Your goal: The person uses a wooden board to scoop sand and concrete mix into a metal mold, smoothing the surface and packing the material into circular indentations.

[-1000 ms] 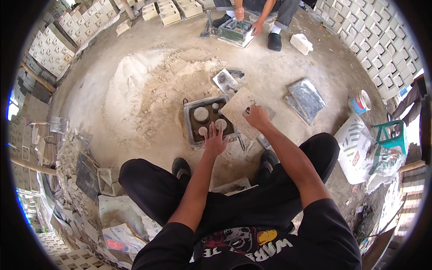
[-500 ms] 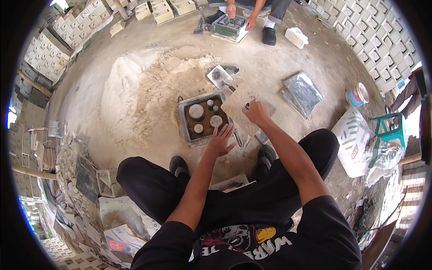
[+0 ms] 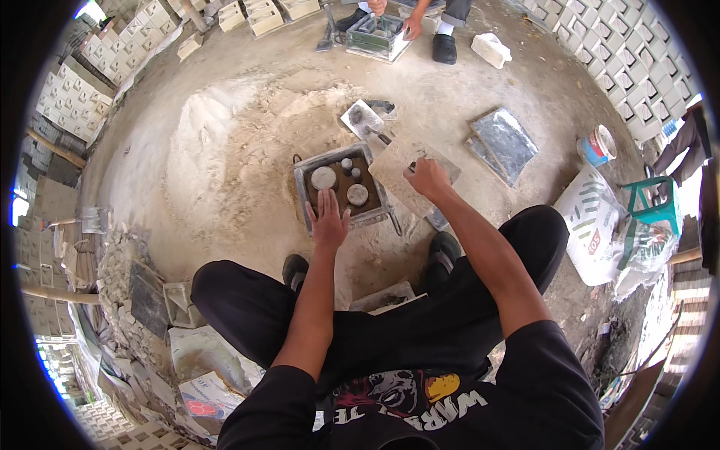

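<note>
A square metal mould sits on the ground in front of me, filled with brown sandy material. Round discs stand up in it: a large one, a medium one and two small ones. My left hand lies flat with fingers spread over the mould's near left part, covering another disc there. To the right of the mould, my right hand grips the dark handle of a flat square float. The float's blade is held just beside the mould's right rim. Beyond it lies a small pale trowel.
Pale powder and sand are heaped to the left. Grey plates lie at right, near a bucket, white sacks and a green stool. Across from me, a co-worker's hands are at another mould. Patterned blocks form a wall.
My left hand has moved left, from the mould's near right corner to its near left part, over a small disc. My right hand stays almost still with the float.
</note>
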Demonstrator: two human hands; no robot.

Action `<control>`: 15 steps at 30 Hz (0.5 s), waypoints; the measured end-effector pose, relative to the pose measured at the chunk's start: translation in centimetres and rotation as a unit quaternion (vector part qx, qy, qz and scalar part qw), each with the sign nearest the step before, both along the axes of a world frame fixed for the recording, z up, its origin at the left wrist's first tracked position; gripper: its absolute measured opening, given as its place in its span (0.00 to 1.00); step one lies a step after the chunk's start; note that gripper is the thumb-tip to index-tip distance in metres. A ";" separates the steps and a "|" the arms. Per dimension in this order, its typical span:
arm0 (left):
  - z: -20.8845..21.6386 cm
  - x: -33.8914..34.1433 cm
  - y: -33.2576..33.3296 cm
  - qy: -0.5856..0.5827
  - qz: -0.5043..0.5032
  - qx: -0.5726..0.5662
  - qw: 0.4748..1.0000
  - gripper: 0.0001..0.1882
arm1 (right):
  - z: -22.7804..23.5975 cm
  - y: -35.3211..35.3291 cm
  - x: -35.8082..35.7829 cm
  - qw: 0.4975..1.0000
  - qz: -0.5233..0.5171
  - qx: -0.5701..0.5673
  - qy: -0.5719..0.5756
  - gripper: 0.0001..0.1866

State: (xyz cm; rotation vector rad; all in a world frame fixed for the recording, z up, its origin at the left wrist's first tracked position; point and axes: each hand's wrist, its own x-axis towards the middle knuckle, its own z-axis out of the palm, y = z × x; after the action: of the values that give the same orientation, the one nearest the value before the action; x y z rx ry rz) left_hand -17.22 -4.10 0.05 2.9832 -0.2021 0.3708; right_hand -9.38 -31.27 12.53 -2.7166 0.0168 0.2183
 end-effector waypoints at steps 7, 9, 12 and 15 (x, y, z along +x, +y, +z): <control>-1.5 -1.2 5.2 0.097 0.223 -0.060 0.968 0.51 | 0.1 1.0 0.2 1.000 0.000 0.007 0.011 0.25; -1.7 -1.2 6.4 0.065 0.306 -0.084 0.946 0.53 | 0.1 1.6 0.3 1.000 0.003 0.006 0.009 0.25; 1.3 -1.0 3.4 0.204 0.154 -0.095 0.962 0.54 | -0.9 0.4 0.2 1.000 -0.007 -0.007 0.016 0.25; 1.0 -1.6 3.3 0.152 0.132 -0.125 0.972 0.56 | -0.8 1.2 0.5 1.000 0.008 -0.009 0.010 0.25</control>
State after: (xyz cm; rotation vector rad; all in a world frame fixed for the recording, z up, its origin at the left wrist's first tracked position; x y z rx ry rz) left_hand -18.85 -0.78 1.10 2.7675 0.2545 -0.0409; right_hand -8.84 -30.05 11.77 -2.7340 0.0025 0.2527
